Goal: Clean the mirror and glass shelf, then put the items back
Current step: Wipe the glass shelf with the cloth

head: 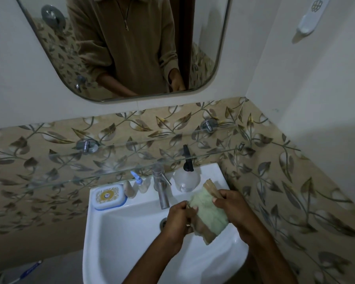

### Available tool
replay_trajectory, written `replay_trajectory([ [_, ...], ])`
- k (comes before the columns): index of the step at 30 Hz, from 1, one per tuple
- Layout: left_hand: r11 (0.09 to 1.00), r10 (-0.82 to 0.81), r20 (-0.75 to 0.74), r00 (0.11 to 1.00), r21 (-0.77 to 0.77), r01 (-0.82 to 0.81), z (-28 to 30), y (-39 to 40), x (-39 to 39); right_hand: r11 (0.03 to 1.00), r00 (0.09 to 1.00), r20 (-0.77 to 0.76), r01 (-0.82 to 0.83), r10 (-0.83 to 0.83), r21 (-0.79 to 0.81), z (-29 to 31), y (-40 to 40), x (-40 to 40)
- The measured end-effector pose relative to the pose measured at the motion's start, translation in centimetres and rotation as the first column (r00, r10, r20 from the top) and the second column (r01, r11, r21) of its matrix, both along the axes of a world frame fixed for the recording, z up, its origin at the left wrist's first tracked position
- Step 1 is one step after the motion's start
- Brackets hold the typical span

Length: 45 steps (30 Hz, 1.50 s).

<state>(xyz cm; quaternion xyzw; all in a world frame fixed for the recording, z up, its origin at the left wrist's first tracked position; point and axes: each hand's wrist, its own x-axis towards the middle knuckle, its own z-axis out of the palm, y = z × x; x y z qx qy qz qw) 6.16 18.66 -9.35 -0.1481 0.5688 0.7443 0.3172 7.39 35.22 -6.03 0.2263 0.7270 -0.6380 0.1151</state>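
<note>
- Two hands meet over the right part of the white sink (119,238), both gripping a pale green cloth (208,212) with tan edges.
- Left hand (179,219) has its fingers curled round the cloth's left edge; its grip is pinching the fabric.
- Right hand (232,208) clasps the cloth's upper right part, thumb on top, its grip also closed on the fabric.
- Along the sink's back rim, left to right: a white soap box (108,196) with a yellow pattern and blue base, a small beige bottle (129,189), a small bottle with a blue nozzle (140,184), a steel tap (161,187), and a clear spray bottle (186,177) with a black trigger head.
- Above these, the glass shelf (70,167) runs across the leaf-patterned tiles on two chrome brackets and carries nothing.
- Higher on the wall hangs the mirror (203,64), reflecting a person in a brown zip pullover.
</note>
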Motion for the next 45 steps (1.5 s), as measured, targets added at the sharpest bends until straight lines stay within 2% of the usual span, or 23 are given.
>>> replay_trajectory([
  [3,0.999,0.033,0.035,0.999,-0.012,-0.033,-0.5,0.3,0.1,0.999,1.0,0.019,0.016,-0.017,0.048,-0.6,0.7,0.4],
  [7,0.996,0.085,-0.029,0.996,-0.013,-0.086,-1.0,1.2,0.0,0.983,0.998,0.019,0.059,-0.063,0.172,-2.0,1.9,0.4],
  [9,0.993,0.08,-0.1,0.992,-0.075,-0.088,-1.2,2.0,-0.1,0.972,0.996,0.015,0.083,-0.089,0.218,-2.9,2.6,0.0],
  [11,0.972,0.05,-0.199,0.979,-0.214,-0.093,-1.3,2.8,-0.2,0.971,0.995,0.013,0.098,-0.103,0.217,-3.6,3.2,-0.6],
  [14,0.932,-0.001,-0.385,0.923,-0.336,-0.139,-1.7,4.2,-1.0,0.971,0.997,-0.051,0.064,-0.053,0.23,-5.1,4.3,-1.8],
  [17,0.879,-0.022,-0.502,0.864,-0.421,-0.222,-2.4,6.0,-2.0,0.959,0.994,-0.108,0.057,-0.028,0.277,-7.2,5.3,-3.3],
  [21,0.786,0.048,-0.566,0.823,-0.487,-0.381,-3.6,8.9,-3.6,0.957,0.985,-0.058,0.169,-0.16,0.237,-9.2,6.0,-6.0],
  [23,0.736,0.038,-0.592,0.805,-0.528,-0.423,-4.1,9.8,-4.5,0.954,0.962,0.012,0.27,-0.274,0.129,-9.8,6.2,-7.7],
  [26,0.751,-0.029,-0.647,0.762,-0.517,-0.411,-5.4,10.6,-5.7,0.913,0.913,0.013,0.407,-0.408,0.036,-10.3,6.7,-10.1],
  [28,0.782,-0.069,-0.666,0.743,-0.499,-0.374,-6.3,10.8,-6.5,0.903,0.903,-0.007,0.43,-0.43,0.006,-10.4,6.8,-11.4],
  [30,0.791,-0.106,-0.659,0.744,-0.509,-0.338,-7.0,11.0,-7.6,0.943,0.939,-0.131,0.328,-0.319,0.052,-10.4,7.1,-12.2],
  [32,0.784,-0.18,-0.644,0.743,-0.55,-0.287,-7.3,11.1,-8.6,0.957,0.959,-0.216,0.224,-0.182,0.186,-10.8,7.1,-12.4],
  [37,0.752,-0.462,-0.583,0.668,-0.657,-0.052,-7.2,11.6,-9.9,0.92,0.987,-0.159,0.071,-0.009,0.385,-12.5,7.1,-13.0],
  [39,0.668,-0.605,-0.495,0.624,-0.742,0.06,-7.3,11.8,-10.1,0.866,0.989,-0.09,-0.054,0.113,0.498,-13.6,7.5,-12.8],
  [41,0.538,-0.708,-0.42,0.567,-0.842,0.048,-7.7,11.9,-10.3,0.708,0.947,-0.003,-0.238,0.321,0.664,-14.8,7.8,-12.4],
  [42,0.477,-0.748,-0.391,0.536,-0.879,0.025,-8.0,12.0,-10.4,0.616,0.927,0.049,-0.286,0.372,0.734,-15.3,7.9,-12.3],
  [45,0.252,-0.869,-0.245,0.431,-0.967,-0.042,-8.8,12.2,-9.9,0.529,0.927,0.099,-0.292,0.362,0.797,-15.8,7.3,-11.8],
])
